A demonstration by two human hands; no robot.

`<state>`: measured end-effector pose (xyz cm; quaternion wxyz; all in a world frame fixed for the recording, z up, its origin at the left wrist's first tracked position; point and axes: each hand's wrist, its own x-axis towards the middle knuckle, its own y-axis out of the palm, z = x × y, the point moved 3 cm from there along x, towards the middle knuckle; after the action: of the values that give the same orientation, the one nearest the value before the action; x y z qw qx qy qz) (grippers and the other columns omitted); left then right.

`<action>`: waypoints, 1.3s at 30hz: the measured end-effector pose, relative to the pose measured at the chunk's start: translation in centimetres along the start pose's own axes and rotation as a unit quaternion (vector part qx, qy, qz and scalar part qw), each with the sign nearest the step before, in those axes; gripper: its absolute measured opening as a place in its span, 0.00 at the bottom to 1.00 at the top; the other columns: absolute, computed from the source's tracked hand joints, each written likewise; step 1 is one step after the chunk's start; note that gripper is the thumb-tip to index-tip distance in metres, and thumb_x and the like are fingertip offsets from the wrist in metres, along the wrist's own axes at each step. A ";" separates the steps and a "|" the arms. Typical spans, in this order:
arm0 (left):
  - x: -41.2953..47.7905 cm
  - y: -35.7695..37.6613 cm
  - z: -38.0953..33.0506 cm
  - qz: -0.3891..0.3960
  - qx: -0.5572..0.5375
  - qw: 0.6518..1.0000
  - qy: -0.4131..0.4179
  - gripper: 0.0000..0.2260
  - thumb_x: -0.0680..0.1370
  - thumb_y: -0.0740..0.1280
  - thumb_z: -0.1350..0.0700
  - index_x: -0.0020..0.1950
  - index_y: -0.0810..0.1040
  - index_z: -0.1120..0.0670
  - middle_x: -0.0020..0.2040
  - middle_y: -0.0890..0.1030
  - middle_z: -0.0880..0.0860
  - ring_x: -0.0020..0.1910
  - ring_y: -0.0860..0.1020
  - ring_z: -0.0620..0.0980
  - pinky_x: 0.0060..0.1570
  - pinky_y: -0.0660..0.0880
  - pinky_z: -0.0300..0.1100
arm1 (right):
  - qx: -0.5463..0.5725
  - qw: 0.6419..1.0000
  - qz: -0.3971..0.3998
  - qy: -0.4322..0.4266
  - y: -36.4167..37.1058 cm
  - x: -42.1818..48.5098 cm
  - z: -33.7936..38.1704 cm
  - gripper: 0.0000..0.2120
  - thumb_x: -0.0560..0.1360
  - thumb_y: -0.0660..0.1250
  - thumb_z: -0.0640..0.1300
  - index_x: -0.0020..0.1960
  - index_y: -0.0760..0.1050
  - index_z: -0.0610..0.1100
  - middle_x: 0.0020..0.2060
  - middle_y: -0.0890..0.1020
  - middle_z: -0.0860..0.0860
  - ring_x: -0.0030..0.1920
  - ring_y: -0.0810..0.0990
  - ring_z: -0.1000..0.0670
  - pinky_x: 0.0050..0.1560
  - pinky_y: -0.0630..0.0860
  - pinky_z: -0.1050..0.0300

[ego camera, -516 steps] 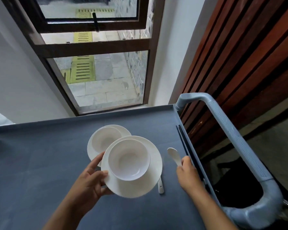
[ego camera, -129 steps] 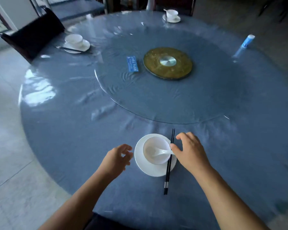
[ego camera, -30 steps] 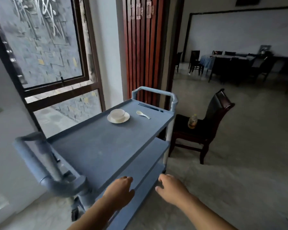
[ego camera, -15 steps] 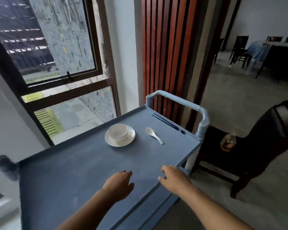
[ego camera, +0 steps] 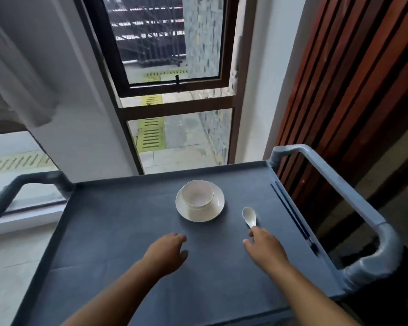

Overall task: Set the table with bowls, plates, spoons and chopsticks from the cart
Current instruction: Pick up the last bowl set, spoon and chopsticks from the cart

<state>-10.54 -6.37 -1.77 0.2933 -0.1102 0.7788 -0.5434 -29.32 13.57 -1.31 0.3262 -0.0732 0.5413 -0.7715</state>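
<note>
Spoon (ego camera: 249,216): white, lying flat on the cart (ego camera: 104,231) top toward its right edge, scoop end toward the far edge, handle end toward the near edge.

Right hand (ego camera: 266,248): fingers apart, forefinger tip at the end of the spoon handle, thumb clear to the left. Nothing is clamped. I cannot tell whether the tip is touching the handle.

Left hand (ego camera: 167,252): fingers loosely curved, holding nothing, low over the cart top on the near side of the plate (ego camera: 218,207).

Bowl (ego camera: 197,196): 1 bowl, upright, seated on the plate, about midway between the left and right edges and toward the far edge.

Chopsticks (ego camera: 290,212): 2 dark sticks, parallel, close along the right edge.

Judged step: take the spoon, then gather the rest of this setting.

- The handle lies flat, so pinch it from both sides with thumb and forefinger rather than scraping from above.
- Drop the spoon into the bowl so that 1 hand is free for the chopsticks.
- For the plate, put the left thumb on the rim and fingers beneath, and keep it level. The bowl probably sits loose and may slide.
- The chopsticks hug the raised edge. Draw them inward first, then lift both together.
</note>
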 end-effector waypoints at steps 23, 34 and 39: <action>15.8 -1.2 6.2 -0.126 -0.330 0.918 -0.179 0.04 0.75 0.71 0.59 0.46 0.77 0.51 0.45 0.84 0.53 0.42 0.81 0.53 0.44 0.80 0.48 | 0.009 0.993 0.001 0.118 0.9 12.6 0.7 0.13 0.77 0.67 0.52 0.49 0.70 0.43 0.43 0.81 0.46 0.44 0.79 0.42 0.40 0.72 0.52; 17.7 -0.6 5.1 -0.085 -0.423 0.886 -0.167 0.06 0.75 0.68 0.65 0.50 0.76 0.56 0.45 0.82 0.55 0.43 0.81 0.56 0.38 0.81 0.52 | 0.193 0.965 -0.043 0.170 1.1 13.7 -0.7 0.06 0.80 0.63 0.43 0.49 0.67 0.41 0.39 0.82 0.43 0.33 0.83 0.45 0.42 0.80 0.46; 18.0 -0.3 2.6 -0.013 -0.574 0.810 -0.121 0.08 0.79 0.63 0.69 0.50 0.72 0.56 0.42 0.82 0.59 0.35 0.81 0.52 0.26 0.78 0.44 | 0.192 0.959 -0.082 0.193 -0.2 13.3 -2.8 0.09 0.78 0.66 0.46 0.49 0.68 0.41 0.40 0.80 0.46 0.42 0.80 0.41 0.43 0.77 0.46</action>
<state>-23.55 -17.29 -8.18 0.2612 -0.3334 0.9057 0.0167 -41.00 8.05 -5.42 0.1589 0.0965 0.4275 -0.8847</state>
